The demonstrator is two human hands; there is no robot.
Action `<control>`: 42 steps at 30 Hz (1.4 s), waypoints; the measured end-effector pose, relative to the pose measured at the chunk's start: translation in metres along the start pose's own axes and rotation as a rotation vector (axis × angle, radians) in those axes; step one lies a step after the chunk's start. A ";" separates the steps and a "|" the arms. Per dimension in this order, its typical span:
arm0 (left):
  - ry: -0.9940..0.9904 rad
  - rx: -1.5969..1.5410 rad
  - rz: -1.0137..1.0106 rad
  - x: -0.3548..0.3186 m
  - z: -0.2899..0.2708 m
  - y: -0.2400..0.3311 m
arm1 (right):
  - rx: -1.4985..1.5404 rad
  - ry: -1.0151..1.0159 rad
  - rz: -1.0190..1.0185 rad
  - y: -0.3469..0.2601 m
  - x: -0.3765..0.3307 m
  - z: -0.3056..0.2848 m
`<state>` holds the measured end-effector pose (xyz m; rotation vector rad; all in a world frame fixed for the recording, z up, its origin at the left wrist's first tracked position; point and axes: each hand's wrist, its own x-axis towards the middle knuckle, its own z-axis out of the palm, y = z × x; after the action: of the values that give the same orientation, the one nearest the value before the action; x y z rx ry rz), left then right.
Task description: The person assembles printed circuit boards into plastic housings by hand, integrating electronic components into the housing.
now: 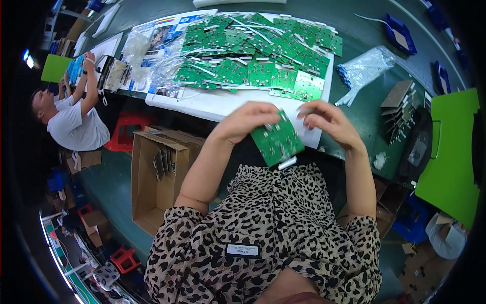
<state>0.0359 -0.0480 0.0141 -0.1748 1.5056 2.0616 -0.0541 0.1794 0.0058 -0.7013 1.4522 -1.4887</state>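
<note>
A green circuit board (276, 140) with a white connector (287, 162) on its lower edge hangs tilted in front of my chest. My left hand (251, 121) pinches its upper left edge between thumb and fingers. Just right of the board, my right hand (328, 121) is raised with its fingers curled and apart, holding nothing that I can see. Beyond both hands, many more green circuit boards (260, 73) lie overlapped on the table, with white cables (253, 30) across them. White sheeting (202, 104) lies under their near edge.
A bag of white cables (368, 68) and a stack of boards (400, 109) are on the right, near a green chair back (450, 157). Blue trays (401, 34) stand at the far right. On the left are an open cardboard box (144, 177), a red stool (126, 130) and a co-worker (78, 121).
</note>
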 end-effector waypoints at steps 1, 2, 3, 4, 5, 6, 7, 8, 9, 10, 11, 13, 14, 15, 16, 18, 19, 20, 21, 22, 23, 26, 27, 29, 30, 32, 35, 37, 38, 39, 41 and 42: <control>0.221 -0.072 0.214 -0.007 -0.015 0.000 | 0.045 0.263 -0.116 0.001 0.001 0.001; 0.429 -0.146 0.424 -0.013 -0.025 0.007 | 0.093 0.537 -0.228 0.001 -0.002 0.001; 0.493 -0.363 0.594 -0.019 -0.035 0.018 | 0.089 0.531 -0.233 0.001 -0.007 -0.003; 0.551 -0.583 0.760 -0.027 -0.043 0.031 | 0.127 0.629 -0.240 0.003 -0.013 -0.010; 0.498 -0.692 0.835 -0.039 -0.066 0.030 | 0.164 0.721 -0.251 0.003 -0.018 -0.014; 0.437 -0.802 0.908 -0.047 -0.085 0.026 | 0.161 0.714 -0.258 0.006 -0.022 -0.017; 0.507 -0.802 0.910 -0.044 -0.088 0.026 | 0.151 0.642 -0.201 0.016 -0.025 -0.019; 0.509 -0.798 0.921 -0.041 -0.089 0.020 | 0.141 0.565 -0.145 0.023 -0.024 -0.017; 0.534 -0.806 0.798 -0.032 -0.090 0.010 | 0.143 0.499 -0.113 0.030 -0.021 -0.012; 0.549 -0.817 0.668 -0.017 -0.091 0.000 | 0.110 0.450 -0.089 0.031 -0.019 -0.005; 0.588 -0.837 0.586 -0.004 -0.086 -0.007 | 0.108 0.410 -0.056 0.036 -0.017 0.001; 0.620 -0.855 0.507 0.018 -0.072 -0.018 | 0.098 0.355 -0.010 0.044 -0.012 0.008; 0.624 -0.803 0.470 0.025 -0.063 -0.021 | 0.091 0.340 0.003 0.047 -0.011 0.012; 0.628 -0.751 0.433 0.031 -0.058 -0.022 | 0.101 0.325 0.012 0.049 -0.010 0.014; 0.622 -0.750 0.437 0.036 -0.056 -0.021 | 0.097 0.328 0.008 0.049 -0.010 0.016; 0.576 -0.602 0.400 0.044 -0.054 -0.020 | 0.113 0.335 0.040 0.050 -0.012 0.018; 0.582 -0.568 0.368 0.049 -0.052 -0.018 | 0.120 0.330 0.040 0.052 -0.012 0.018; 0.577 -0.564 0.371 0.053 -0.051 -0.018 | 0.118 0.334 0.034 0.053 -0.013 0.018; 0.573 -0.553 0.356 0.057 -0.049 -0.019 | 0.120 0.330 0.043 0.053 -0.014 0.018; 0.567 -0.542 0.337 0.061 -0.046 -0.018 | 0.125 0.331 0.053 0.055 -0.016 0.018; 0.567 -0.557 0.309 0.063 -0.041 -0.018 | 0.143 0.332 0.058 0.056 -0.016 0.018; 0.576 -0.610 0.334 0.069 -0.031 -0.025 | 0.130 0.343 0.072 0.054 -0.017 0.019; 0.583 -0.647 0.336 0.070 -0.029 -0.027 | 0.133 0.348 0.072 0.055 -0.017 0.019; 0.612 -0.650 0.353 0.073 -0.026 -0.032 | 0.159 0.343 0.083 0.055 -0.016 0.019; 0.643 -0.654 0.372 0.073 -0.025 -0.034 | 0.159 0.345 0.081 0.056 -0.017 0.019; 0.613 -0.670 0.378 0.073 -0.024 -0.037 | 0.134 0.340 0.081 0.060 -0.018 0.018; 0.600 -0.697 0.354 0.072 -0.012 -0.034 | 0.178 0.372 0.094 0.066 -0.024 0.016; 0.588 -0.698 0.328 0.062 -0.005 -0.027 | 0.190 0.394 0.109 0.062 -0.022 0.018; 0.586 -0.678 0.329 0.056 -0.004 -0.024 | 0.198 0.388 0.131 0.058 -0.022 0.020; 0.600 -0.654 0.321 0.051 -0.008 -0.026 | 0.191 0.362 0.082 0.061 -0.021 0.021; 0.586 -0.641 0.312 0.043 -0.007 -0.024 | 0.167 0.339 -0.004 0.064 -0.021 0.019; 0.560 -0.643 0.305 0.040 -0.006 -0.022 | 0.151 0.335 -0.044 0.062 -0.023 0.017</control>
<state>0.0128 -0.0345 -0.0239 -0.8763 1.1336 2.8591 -0.0160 0.1985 -0.0472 -0.4072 1.5568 -1.7930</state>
